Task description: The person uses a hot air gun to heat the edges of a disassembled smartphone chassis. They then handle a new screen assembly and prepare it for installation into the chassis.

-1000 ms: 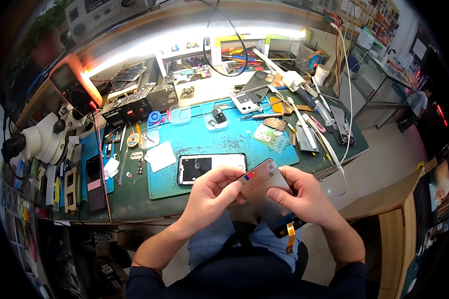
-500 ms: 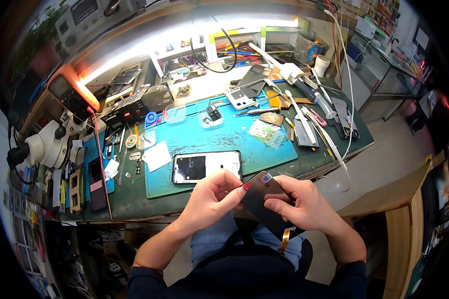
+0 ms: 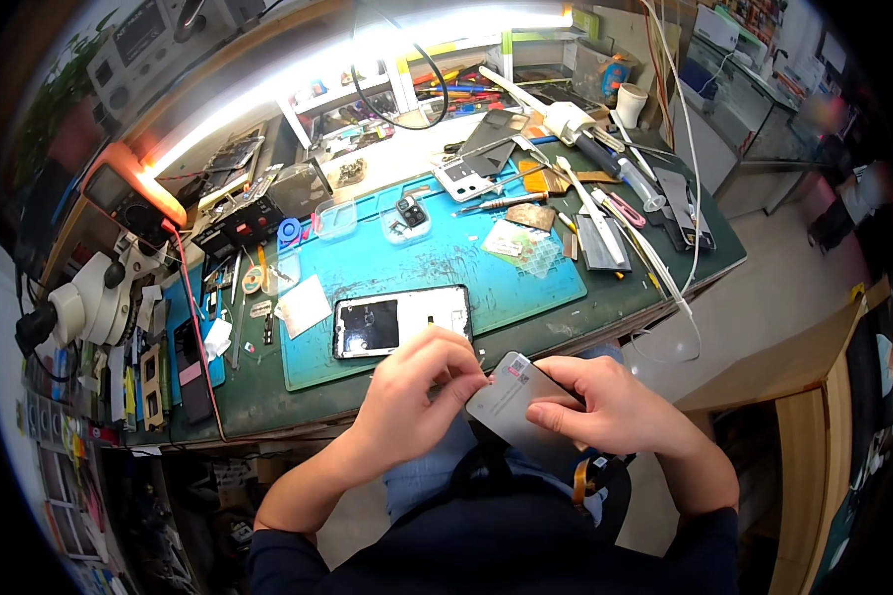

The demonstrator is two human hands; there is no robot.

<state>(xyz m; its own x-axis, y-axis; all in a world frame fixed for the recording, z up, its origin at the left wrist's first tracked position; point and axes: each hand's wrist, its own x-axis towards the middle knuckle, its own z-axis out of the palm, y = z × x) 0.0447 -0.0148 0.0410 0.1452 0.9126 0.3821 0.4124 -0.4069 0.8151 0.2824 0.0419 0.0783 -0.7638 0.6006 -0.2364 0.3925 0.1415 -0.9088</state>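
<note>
My right hand (image 3: 615, 407) grips a grey, glossy phone screen panel (image 3: 511, 412), tilted in front of me, with a small printed label near its top corner and an orange flex cable (image 3: 580, 481) hanging from its lower end. My left hand (image 3: 407, 397) is pinched just off the panel's top-left corner, on a tiny reddish piece too small to make out. Beyond my hands an opened phone housing (image 3: 365, 327) lies on the blue mat (image 3: 526, 293).
Clear plastic boxes (image 3: 335, 218), a white paper (image 3: 303, 307), tweezers and other tools surround the mat. A microscope (image 3: 89, 307) and orange multimeter (image 3: 129, 198) stand left; a white-handled tool (image 3: 595, 149) lies right. A person (image 3: 848, 203) is at the far right.
My left hand has moved slightly up and left from the panel's corner, where the red-and-blue sticker no longer shows. The panel has tilted and turned lighter in reflection.
</note>
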